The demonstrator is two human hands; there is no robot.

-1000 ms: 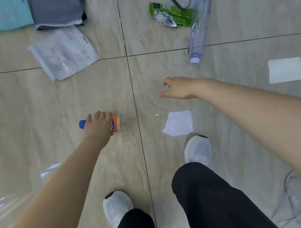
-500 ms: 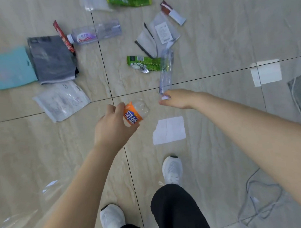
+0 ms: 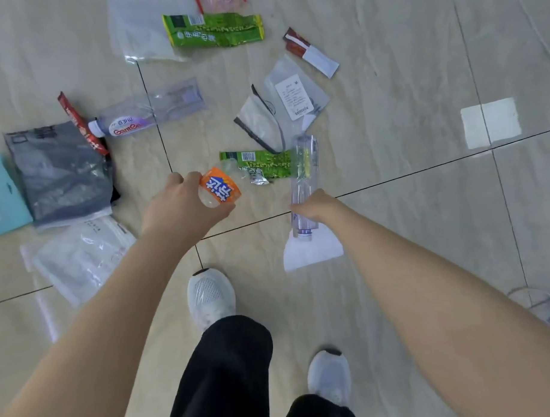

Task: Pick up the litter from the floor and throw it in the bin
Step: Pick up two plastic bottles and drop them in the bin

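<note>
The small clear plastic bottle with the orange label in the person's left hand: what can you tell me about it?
The small clear plastic bottle with the orange label is held off the floor in the left hand, fingers wrapped round its cap end, so no cap shows. The label carries blue and white lettering. The see-through body looks empty and slightly crumpled. It is tilted, its base pointing up and right toward a green foil wrapper lying on the tiles.

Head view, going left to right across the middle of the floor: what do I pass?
Teal bag → grey bag → left hand holding the orange-label bottle → right hand on the clear bottle → white paper square.
</note>
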